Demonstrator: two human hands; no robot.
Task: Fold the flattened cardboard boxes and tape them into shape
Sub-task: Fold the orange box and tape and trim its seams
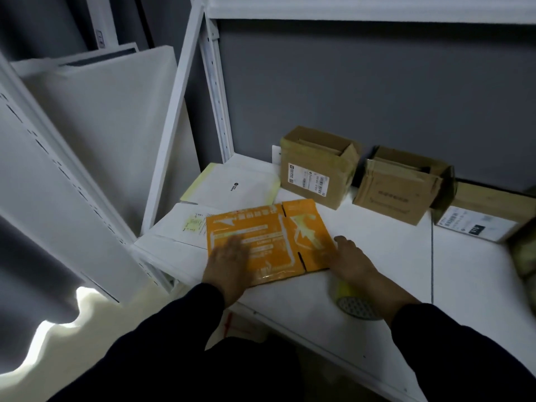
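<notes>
A flattened orange cardboard box (pixel 269 236) with pale printed graphics lies on the white shelf (pixel 377 256). My left hand (pixel 227 262) rests flat on its near left part, fingers spread and blurred. My right hand (pixel 352 262) lies at the box's right edge with fingers stretched, touching the edge. A roll of tape (pixel 355 301) with a patterned core sits under my right wrist, partly hidden. Flattened white boxes (pixel 232 187) lie beneath and behind the orange one.
Two folded brown boxes (pixel 316 169) (pixel 400 188) stand open-topped at the back against the grey wall. A labelled carton (pixel 487 216) lies at the right. White shelf uprights (pixel 214 91) and leaning white boards (pixel 116 126) rise at the left.
</notes>
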